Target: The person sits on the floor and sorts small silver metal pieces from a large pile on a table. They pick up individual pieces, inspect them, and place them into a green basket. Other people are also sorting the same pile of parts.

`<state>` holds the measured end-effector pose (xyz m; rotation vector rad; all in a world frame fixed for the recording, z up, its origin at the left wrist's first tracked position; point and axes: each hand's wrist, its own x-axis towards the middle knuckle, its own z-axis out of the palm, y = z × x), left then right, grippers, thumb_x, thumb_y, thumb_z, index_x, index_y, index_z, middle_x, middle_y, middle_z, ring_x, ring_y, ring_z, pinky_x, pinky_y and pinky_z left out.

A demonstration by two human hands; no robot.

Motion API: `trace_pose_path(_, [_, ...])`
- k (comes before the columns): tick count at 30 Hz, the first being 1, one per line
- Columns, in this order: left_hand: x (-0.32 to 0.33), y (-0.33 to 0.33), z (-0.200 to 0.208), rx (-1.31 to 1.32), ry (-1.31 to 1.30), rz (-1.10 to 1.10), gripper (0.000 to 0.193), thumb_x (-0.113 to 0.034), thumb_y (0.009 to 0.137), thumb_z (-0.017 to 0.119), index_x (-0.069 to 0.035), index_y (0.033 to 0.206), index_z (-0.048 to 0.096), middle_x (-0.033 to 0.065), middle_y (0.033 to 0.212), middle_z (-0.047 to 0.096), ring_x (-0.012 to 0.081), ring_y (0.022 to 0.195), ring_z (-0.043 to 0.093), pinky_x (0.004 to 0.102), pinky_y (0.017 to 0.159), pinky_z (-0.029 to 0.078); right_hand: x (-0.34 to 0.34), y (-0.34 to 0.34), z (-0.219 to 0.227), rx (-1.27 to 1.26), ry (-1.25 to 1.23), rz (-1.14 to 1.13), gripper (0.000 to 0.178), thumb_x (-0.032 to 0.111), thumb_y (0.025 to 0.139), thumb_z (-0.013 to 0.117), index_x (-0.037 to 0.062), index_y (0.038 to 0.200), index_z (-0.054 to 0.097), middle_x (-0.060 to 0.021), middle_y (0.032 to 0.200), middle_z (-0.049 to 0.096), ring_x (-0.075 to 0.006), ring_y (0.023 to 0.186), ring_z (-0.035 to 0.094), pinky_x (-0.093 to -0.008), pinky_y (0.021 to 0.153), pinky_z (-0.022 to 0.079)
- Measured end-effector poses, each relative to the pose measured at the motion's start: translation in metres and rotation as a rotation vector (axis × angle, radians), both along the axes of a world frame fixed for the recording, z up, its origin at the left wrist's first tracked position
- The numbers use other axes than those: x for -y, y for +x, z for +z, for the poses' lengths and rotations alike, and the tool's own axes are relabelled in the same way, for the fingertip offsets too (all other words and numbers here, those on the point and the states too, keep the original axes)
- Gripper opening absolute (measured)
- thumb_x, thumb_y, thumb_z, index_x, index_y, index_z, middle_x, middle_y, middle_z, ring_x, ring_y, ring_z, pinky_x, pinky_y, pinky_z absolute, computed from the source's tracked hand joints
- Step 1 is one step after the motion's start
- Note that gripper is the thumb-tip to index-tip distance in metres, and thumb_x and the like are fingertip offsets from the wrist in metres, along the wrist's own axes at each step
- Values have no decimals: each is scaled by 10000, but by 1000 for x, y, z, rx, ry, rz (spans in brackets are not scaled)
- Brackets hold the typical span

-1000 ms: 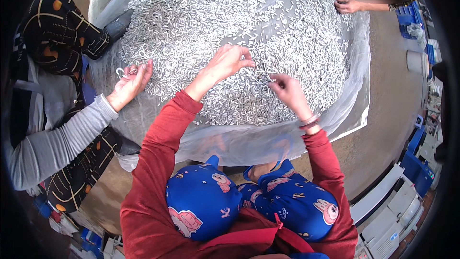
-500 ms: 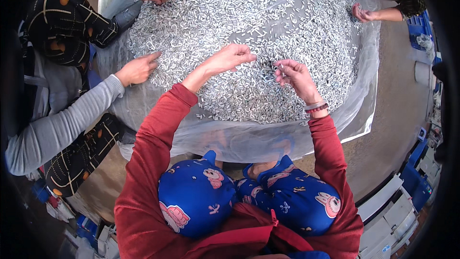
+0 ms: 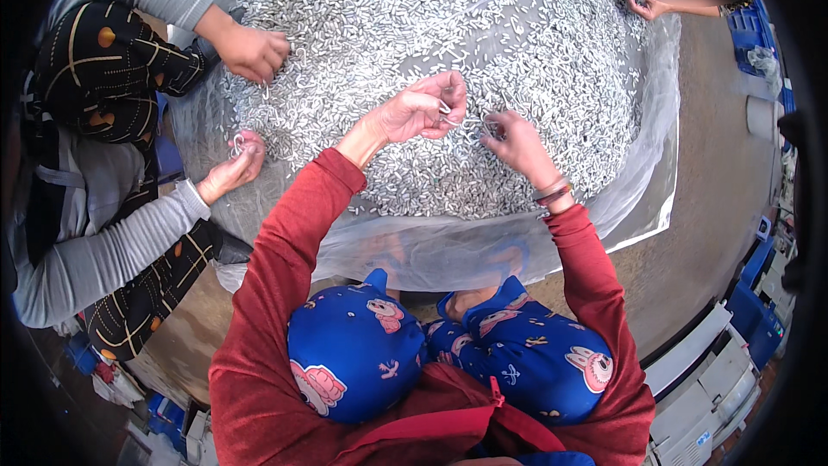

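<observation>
A broad heap of small silvery-white metal-looking pieces (image 3: 414,181) lies in front of me, most of them short and pellet-like. My left hand (image 3: 418,110) is raised just over the heap, its thumb and fingers pinched on a small white hook-shaped piece (image 3: 446,110). To its right, my right hand (image 3: 520,148) reaches down to the heap with bent fingers drawn together. Dark gaps show at those fingertips, and what they hold, if anything, is too small to make out.
Translucent sheeting (image 3: 405,250) lies under the heap and hangs over the near edge. On the left, a co-worker's hand (image 3: 250,53) touches the heap; the other hand (image 3: 231,171) holds small hooks. Another person's hand (image 3: 645,5) is at far right. Blue crates (image 3: 749,39) stand beyond.
My left hand has turned and now pinches a white hook. My right hand has turned palm-down onto the heap. The left co-worker's near hand has drawn back from the heap with hooks.
</observation>
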<state>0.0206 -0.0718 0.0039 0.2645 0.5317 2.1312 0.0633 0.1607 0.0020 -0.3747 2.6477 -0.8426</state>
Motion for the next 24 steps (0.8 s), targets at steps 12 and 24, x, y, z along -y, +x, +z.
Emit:
trace_pose_path(12, [-43,12,-38,-1479,-1163,-168,179,-144,755,656,4,850,624,179,829,621,345,848,606,418,742,485,-30,-23,29,633,-550,-454,165,70,844,598,24,992,653,22,631,537,-21,518,460,-174,417,304])
trace_pose_path(24, [-44,2,-45,-1520,-1206,109,207,-147,775,658,8,888,580,163,865,585,352,841,598,426,732,483,-17,-2,-17,-111,95,16,295,180,812,629,114,1094,572,-130,889,551,-315,734,584,-415,653,472])
